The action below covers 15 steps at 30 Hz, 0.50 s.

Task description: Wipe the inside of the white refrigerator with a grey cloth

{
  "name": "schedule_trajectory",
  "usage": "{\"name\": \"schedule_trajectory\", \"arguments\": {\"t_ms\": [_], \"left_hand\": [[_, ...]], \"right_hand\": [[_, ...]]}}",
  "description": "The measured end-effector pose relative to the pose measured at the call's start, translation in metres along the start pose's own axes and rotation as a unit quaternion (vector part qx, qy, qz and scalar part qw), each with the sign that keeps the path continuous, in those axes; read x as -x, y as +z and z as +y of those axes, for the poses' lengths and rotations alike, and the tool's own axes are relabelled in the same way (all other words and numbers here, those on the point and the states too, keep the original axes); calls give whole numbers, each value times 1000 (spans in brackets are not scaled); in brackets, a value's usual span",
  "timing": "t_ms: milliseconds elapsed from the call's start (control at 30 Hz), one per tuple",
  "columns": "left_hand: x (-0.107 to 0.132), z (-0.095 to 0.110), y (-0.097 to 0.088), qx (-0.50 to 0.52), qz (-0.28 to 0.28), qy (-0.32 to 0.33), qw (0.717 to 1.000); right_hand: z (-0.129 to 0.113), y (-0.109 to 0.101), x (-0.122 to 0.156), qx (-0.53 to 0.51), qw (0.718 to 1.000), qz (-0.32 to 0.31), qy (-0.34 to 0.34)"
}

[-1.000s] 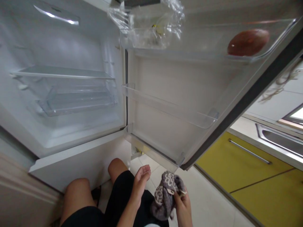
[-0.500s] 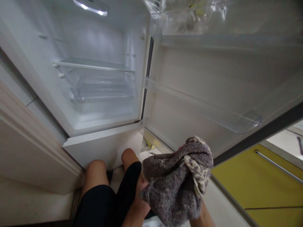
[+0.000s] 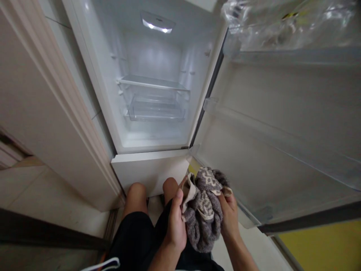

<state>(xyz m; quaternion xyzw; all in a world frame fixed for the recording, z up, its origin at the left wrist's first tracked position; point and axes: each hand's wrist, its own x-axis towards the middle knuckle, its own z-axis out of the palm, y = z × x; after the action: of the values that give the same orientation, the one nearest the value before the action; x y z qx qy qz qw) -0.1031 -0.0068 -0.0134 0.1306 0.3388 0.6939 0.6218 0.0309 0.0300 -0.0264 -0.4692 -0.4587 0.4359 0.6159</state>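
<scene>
With the door open beside us, we held a gray towel [image 3: 204,218] patterned in cream between both hands, bunched in loose folds above our lap before a lit refrigerator [image 3: 153,52]. Our right hand [image 3: 230,212] had its thumb and fingers clamped on a fold near the cream edging; our left hand [image 3: 177,224] lay against the opposite side, thumb up, its other fingers largely hidden behind the cloth, so we could not tell how tightly they closed. Handling it well, in our judgment, called for a firm pinch on the edging at the right, an even gathering of the folds toward the middle, and loose corners tucked in, clear of the refrigerator door [image 3: 293,98]. No tabletop bore the towel; it hung over our black shorts [image 3: 129,233], with pale floor [image 3: 255,246] beyond. Inside the refrigerator, a glass shelf [image 3: 153,82] sat above a clear drawer [image 3: 156,113], under a glowing lamp [image 3: 158,25]. A crinkled plastic bag [image 3: 282,32] filled the door's upper bin, its contents too blurred to name. Light wooden trim [image 3: 62,94] ran along our left, and a yellow panel [image 3: 324,242] showed below the door at right.
</scene>
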Motion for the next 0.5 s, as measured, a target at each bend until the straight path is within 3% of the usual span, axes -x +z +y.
{"name": "schedule_trajectory", "arguments": {"t_ms": [100,267,333,500], "left_hand": [[5,1,0,-40,-78,59,994],[1,9,-5,-140,-93,37,985],[-7,13,-8,-174,-107,36,978],[-28,22,-10,-190,-109,19,976]], "right_hand": [[-5,20,2,64,997,-38,-35],[-12,33,1,148,964,-163,-148],[-12,33,-2,154,951,-214,-164],[-7,23,-15,103,951,-284,-63]]}}
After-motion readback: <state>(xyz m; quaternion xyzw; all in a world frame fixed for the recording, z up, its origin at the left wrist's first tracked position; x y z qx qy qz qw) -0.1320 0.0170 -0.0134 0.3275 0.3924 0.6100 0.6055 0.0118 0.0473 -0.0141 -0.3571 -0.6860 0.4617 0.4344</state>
